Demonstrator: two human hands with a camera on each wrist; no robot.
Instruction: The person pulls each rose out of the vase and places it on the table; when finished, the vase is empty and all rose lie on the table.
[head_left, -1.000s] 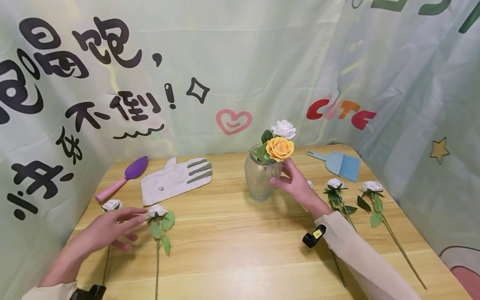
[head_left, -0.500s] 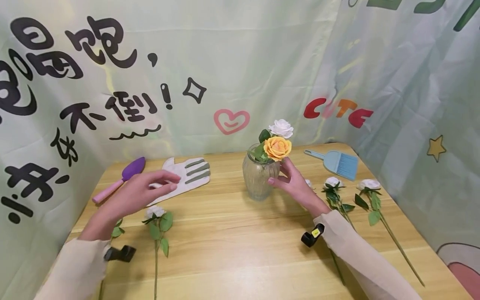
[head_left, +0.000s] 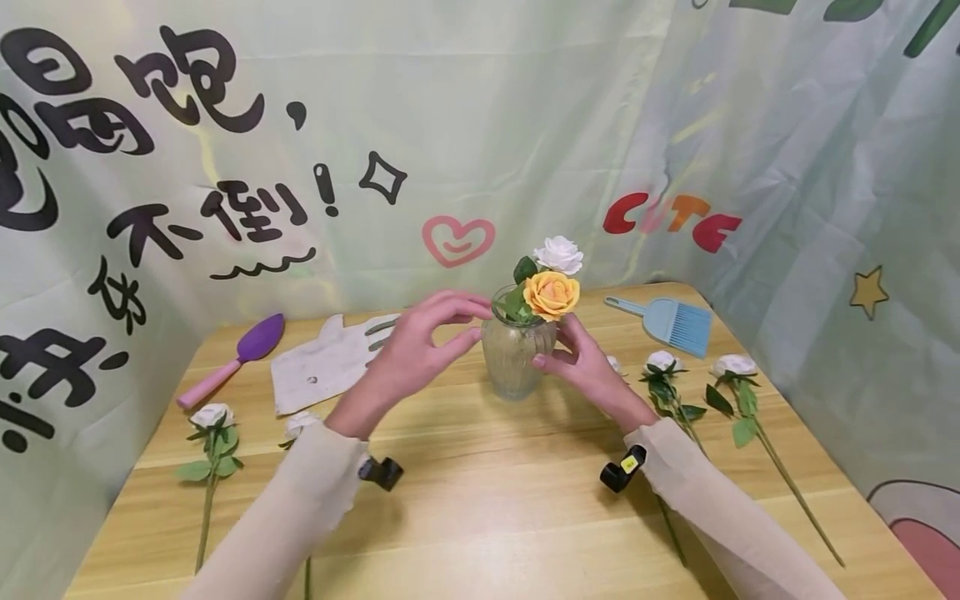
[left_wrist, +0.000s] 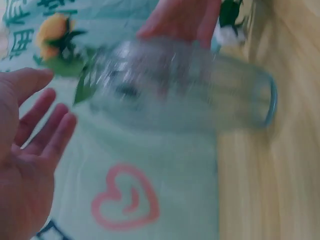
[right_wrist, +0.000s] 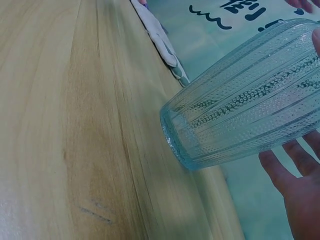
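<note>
A ribbed clear glass vase (head_left: 508, 360) stands upright towards the back of the table, holding an orange rose (head_left: 552, 295) and a white rose (head_left: 559, 254). My right hand (head_left: 596, 371) grips the vase from its right side, thumb at the front; in the right wrist view its fingers (right_wrist: 300, 157) lie along the ribbed glass. Close to the rim's left side is my left hand (head_left: 423, 340), fingers extended. The left wrist view, somewhat blurred, shows a small gap between those fingertips (left_wrist: 70, 119) and the vase.
White roses lie at left (head_left: 213, 417) and right (head_left: 735, 367), with another partly hidden under the left arm. Behind them are a purple trowel (head_left: 260, 336), a work glove (head_left: 315, 371) and a blue dustpan with brush (head_left: 667, 323). A printed cloth (head_left: 337, 83) hangs behind the table.
My left hand has moved right and away from the left roses, passing over the glove to the vase's left side. My right hand stays on the vase.
</note>
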